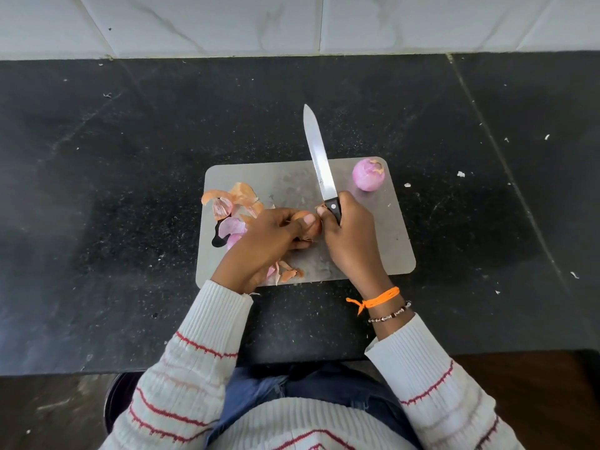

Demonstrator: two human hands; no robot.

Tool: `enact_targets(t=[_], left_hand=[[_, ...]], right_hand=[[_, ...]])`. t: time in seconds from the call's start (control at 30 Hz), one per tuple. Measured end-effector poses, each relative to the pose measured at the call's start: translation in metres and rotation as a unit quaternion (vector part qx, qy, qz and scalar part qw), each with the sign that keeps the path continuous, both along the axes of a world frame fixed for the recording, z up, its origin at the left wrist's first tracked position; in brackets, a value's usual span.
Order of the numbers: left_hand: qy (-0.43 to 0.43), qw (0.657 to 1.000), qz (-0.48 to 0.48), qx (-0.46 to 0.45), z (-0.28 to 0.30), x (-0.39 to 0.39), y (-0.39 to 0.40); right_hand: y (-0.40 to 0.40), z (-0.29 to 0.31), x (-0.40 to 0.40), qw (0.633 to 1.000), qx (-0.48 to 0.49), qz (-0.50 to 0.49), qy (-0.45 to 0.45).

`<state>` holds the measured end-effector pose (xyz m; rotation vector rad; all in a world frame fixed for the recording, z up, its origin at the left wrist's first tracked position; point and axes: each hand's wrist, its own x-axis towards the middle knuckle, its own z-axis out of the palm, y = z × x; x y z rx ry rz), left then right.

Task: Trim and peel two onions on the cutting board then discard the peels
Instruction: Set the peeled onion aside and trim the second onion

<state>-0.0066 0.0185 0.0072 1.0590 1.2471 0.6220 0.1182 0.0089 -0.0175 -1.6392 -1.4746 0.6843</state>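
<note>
Countertop (130, 190) open around cutting board (389, 235)

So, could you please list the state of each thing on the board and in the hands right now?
Peeled onion: bare, loose at the cutting board's far right corner.
Second onion: skin on, gripped in left hand.
Knife: held in right hand, blade pointing away.
Peels: scattered on the board's left side, not discarded.

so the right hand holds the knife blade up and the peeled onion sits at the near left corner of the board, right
Not quite. The head view shows the peeled onion at the far right corner of the cutting board, not the near left. The right hand does hold the knife, blade up.
</note>
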Motion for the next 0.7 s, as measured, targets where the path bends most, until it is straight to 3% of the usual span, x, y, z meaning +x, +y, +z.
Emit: enact_targets(t=[0.3, 0.47, 0.57, 0.7], left_hand=[[0.041, 0.997, -0.001, 0.062, 0.019, -0.003, -0.006], [0.012, 0.997, -0.031, 0.072, 0.039, 0.002, -0.012], [0.085, 0.991, -0.012, 0.098, 0.038, 0.004, -0.009], [0.167, 0.979, 0.043, 0.106, 0.026, 0.010, -0.005]], right_hand=[[-0.003, 0.015, -0.001, 0.999, 0.034, -0.004, 0.011], [-0.003, 0.006, 0.010, 0.999, -0.015, -0.039, 0.032], [-0.004, 0.006, 0.016, 0.999, -0.033, -0.027, 0.024], [-0.003, 0.004, 0.021, 0.994, -0.037, -0.055, 0.085]])
